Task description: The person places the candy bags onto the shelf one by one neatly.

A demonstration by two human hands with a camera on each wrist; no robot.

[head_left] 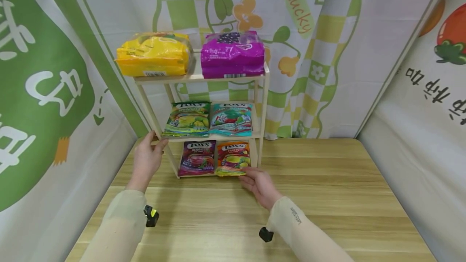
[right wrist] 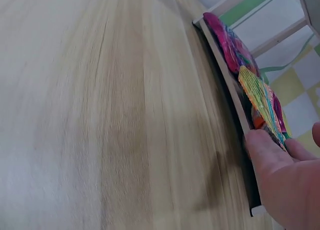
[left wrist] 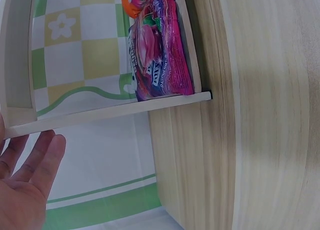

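Note:
A small light-wood shelf rack (head_left: 265, 104) stands on the table. My left hand (head_left: 147, 157) holds its left front post, with the fingers beside the post in the left wrist view. At the bottom shelf, my right hand (head_left: 260, 185) pinches the lower right corner of an orange Fox's fruits candy bag (head_left: 233, 157), whose yellow lower edge juts over the shelf front. To its left lies a purple Fox's berries candy bag (head_left: 198, 158). The middle shelf bears a green candy bag (head_left: 188, 119) and a teal candy bag (head_left: 231, 119).
On the rack's top sit a bulky yellow bag (head_left: 154, 55) and a bulky purple bag (head_left: 233, 56). The wood-grain table (head_left: 320, 197) reaches out to the right and front. Printed curtains (head_left: 335, 72) hang behind and at both sides.

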